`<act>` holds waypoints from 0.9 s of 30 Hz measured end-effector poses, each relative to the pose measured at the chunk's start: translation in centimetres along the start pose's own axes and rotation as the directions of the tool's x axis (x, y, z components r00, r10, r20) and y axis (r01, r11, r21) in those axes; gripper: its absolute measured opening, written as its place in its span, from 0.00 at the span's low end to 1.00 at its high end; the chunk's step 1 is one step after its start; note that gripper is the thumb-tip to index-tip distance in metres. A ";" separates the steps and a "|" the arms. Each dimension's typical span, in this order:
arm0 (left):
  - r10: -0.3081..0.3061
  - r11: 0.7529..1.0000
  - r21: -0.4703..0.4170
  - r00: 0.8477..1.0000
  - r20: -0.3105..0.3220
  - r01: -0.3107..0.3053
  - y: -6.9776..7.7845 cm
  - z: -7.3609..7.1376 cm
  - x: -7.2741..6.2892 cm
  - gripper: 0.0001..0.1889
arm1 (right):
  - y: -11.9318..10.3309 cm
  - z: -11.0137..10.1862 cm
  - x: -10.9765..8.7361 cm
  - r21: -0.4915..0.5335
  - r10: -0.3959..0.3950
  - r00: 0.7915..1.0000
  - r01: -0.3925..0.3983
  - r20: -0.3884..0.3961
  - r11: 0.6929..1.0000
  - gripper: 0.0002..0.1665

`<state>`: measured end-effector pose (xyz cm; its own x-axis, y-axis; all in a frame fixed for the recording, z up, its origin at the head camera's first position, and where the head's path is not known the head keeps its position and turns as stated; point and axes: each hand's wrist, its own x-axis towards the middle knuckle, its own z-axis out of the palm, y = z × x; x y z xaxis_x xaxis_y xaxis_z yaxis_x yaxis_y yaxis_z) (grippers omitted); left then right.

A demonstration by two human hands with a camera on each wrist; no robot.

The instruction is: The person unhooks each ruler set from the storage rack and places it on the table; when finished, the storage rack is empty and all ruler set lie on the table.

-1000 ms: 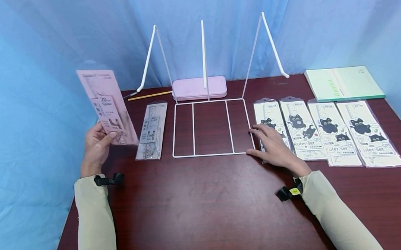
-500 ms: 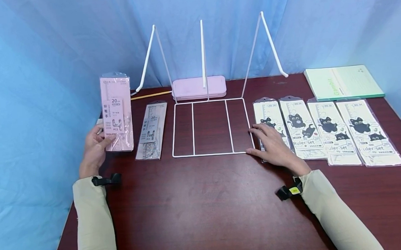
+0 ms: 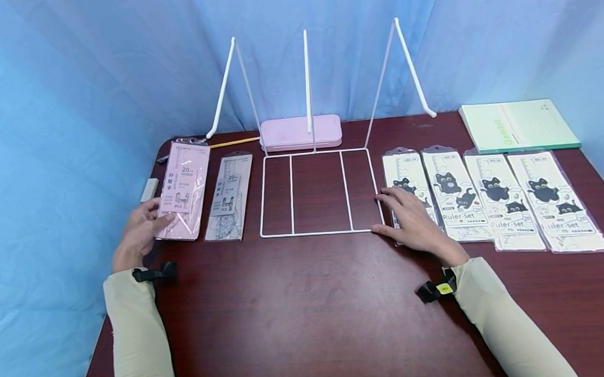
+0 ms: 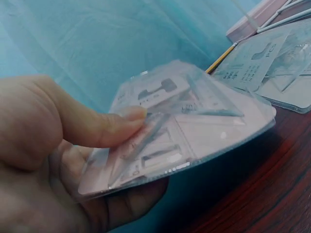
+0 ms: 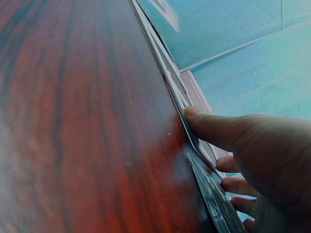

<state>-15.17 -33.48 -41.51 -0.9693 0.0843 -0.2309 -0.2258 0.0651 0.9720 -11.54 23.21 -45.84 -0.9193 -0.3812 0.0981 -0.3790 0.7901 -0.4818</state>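
In the head view, my left hand (image 3: 138,232) holds a pink packaged ruler set (image 3: 184,188) by its lower left edge. The left wrist view shows the thumb on top of the clear sleeve and the fingers underneath, with the pack tilted. A grey ruler set (image 3: 229,197) lies just to its right. My right hand (image 3: 409,217) rests at the front right corner of a white wire rack (image 3: 292,194), thumb touching the front bar (image 5: 187,124) and fingers loosely extended near the side wire. It partly covers the nearest black-cat ruler set (image 3: 401,164).
Several black-cat ruler sets (image 3: 502,191) lie in a row on the right. A green notebook (image 3: 519,125) lies behind them. A pink case (image 3: 325,132) and a yellow pencil (image 3: 234,142) sit at the back. A white eraser (image 3: 150,188) lies by the left hand. Three tall wire prongs rise from the rack.
My left hand has lowered the pink ruler set from a raised, upright position to near the table, left of the grey set. The right hand has stayed at the rack's corner.
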 end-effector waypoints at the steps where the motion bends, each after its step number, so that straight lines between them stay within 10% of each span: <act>1: -0.014 1.000 0.008 1.000 -0.001 0.014 0.0 0.0 0.0 0.16 | 0.0 0.0 0.0 0.000 0.000 1.000 0.000 -0.001 1.000 0.41; 9: -0.110 0.959 0.258 0.993 -0.035 0.115 0.3 0.6 0.3 0.24 | 0.1 0.1 0.0 0.002 -0.009 1.000 0.009 -0.014 1.000 0.41; 16: -0.159 0.813 0.546 0.979 -0.126 0.202 0.8 1.4 0.6 0.29 | 0.1 0.0 0.0 0.003 -0.008 1.000 0.008 -0.012 1.000 0.41; 27: -0.176 0.568 0.761 0.950 -0.259 0.313 1.7 2.9 0.4 0.29 | 0.0 -0.1 0.0 0.005 0.006 1.000 -0.006 0.004 1.000 0.42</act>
<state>-15.71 -30.48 -40.04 -0.9061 -0.1887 -0.3787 -0.3575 0.8203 0.4465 -11.55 23.25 -45.78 -0.9211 -0.3782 0.0921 -0.3729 0.7897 -0.4871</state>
